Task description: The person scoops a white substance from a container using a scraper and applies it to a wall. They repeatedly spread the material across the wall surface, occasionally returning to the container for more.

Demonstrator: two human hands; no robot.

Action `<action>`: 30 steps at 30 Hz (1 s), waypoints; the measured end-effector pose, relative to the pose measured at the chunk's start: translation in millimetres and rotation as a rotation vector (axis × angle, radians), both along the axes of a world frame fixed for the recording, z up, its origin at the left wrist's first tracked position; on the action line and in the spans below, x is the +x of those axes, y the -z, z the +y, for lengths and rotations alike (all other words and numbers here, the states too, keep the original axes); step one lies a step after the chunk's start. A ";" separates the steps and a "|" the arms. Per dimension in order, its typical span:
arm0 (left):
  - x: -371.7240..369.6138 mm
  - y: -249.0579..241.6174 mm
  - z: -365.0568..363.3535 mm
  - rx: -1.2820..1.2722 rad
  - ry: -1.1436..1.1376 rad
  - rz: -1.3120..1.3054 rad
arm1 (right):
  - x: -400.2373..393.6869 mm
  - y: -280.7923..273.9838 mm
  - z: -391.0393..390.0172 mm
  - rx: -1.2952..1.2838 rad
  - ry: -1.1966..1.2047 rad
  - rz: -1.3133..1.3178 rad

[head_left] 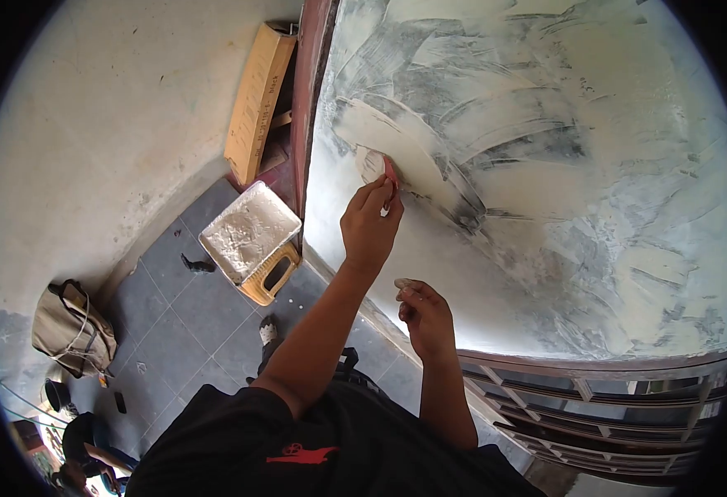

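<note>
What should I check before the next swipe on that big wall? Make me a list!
1. Red-handled tool gripped in the left hand: ok.
2. White paste still to use in the tub: ok.
3. Tub up on the yellow stool: ok, though how steady it is, I cannot tell.
4. Wall covered evenly: not ok, dark streaks show between pale patches.
5. Right hand free: cannot tell, there is something pale at its fingertips.
6. Floor by the tub free of loose things: not ok, a small dark thing lies there.
</note>
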State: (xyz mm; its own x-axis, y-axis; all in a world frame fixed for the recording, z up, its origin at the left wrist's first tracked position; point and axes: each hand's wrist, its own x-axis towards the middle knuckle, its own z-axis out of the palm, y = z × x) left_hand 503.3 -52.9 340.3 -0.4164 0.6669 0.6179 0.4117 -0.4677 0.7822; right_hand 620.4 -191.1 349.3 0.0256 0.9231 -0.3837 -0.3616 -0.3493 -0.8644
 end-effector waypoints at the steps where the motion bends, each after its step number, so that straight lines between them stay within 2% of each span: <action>1: 3.8 1.1 -0.9 -0.005 -0.002 0.000 | 3.7 0.7 -1.2 0.001 0.011 0.007; 4: 13.5 3.3 -3.9 0.048 -0.056 0.049 | 11.7 -1.8 -3.0 0.003 0.023 0.024; 13: 34.4 -5.8 -44.4 0.132 0.028 0.069 | 27.2 -11.3 2.2 0.058 0.054 0.037; 15: 23.6 -11.7 -58.5 -0.004 0.182 -0.075 | 29.9 -14.9 2.6 0.064 0.076 0.026; 16: 14.5 -16.1 -65.3 0.000 0.179 -0.067 | 31.6 -14.9 2.4 0.069 0.073 0.033; 18: -11.5 -23.4 -75.9 -0.281 0.299 -0.483 | 33.6 -12.6 1.5 0.068 0.069 0.019; 20: -39.0 -24.8 -76.5 -0.421 0.361 -0.736 | 32.0 -8.9 0.8 0.061 0.060 0.029; 21: -49.0 -29.3 -77.3 -0.415 0.433 -0.868 | 30.6 -7.1 1.5 0.054 0.044 0.026; 22: -56.3 -31.2 -78.6 -0.419 0.435 -0.854 | 27.8 -5.2 1.6 0.055 0.050 0.039; 24: -66.7 -34.1 -79.8 -0.507 0.529 -1.124 | 18.1 -2.0 3.9 0.037 -0.011 0.073; 26: -69.3 -32.8 -81.0 -0.564 0.553 -1.149 | 0.8 -2.1 6.3 0.037 -0.046 0.084; 28: -68.7 -29.5 -80.3 -0.587 0.605 -1.304 | -20.1 -6.2 8.0 0.045 -0.061 0.094; 30: -68.8 -26.6 -79.6 -0.636 0.658 -1.294 | -41.2 -13.9 10.4 0.064 -0.060 0.039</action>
